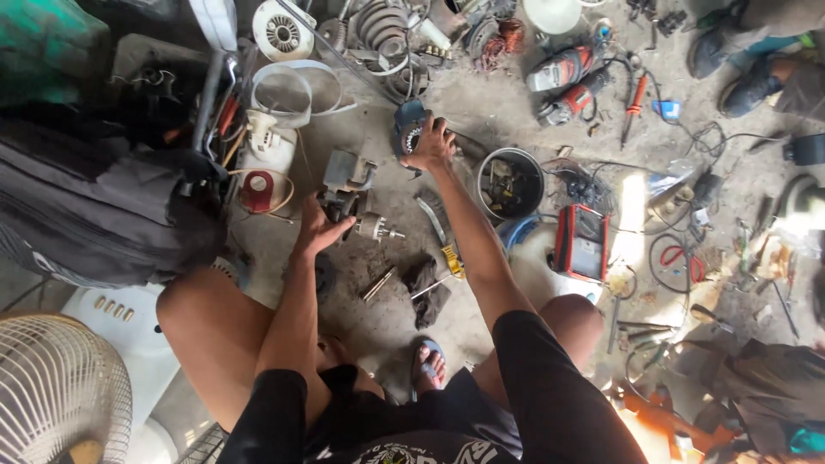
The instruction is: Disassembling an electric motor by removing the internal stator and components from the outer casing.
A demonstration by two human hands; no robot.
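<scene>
I squat over a dirty concrete floor. My left hand [319, 229] grips a grey electric motor [354, 222] with a short shaft pointing right; a grey metal housing [347, 173] lies just beyond it. My right hand [429, 146] reaches forward and rests on a blue power tool body [407, 125] with a round ribbed part. Between my arms lie a wire brush [432, 216], a dark rag [425, 289], a metal rod [378, 283] and a yellow-handled tool [451, 259].
A black bucket of parts [510, 183] and a red multimeter case [582, 242] lie to the right, with red angle grinders [563, 82] beyond. A dark bag [94, 215], white fan parts [271, 142] and a fan grille [56, 391] crowd the left. Another person's shoes [739, 60] are far right.
</scene>
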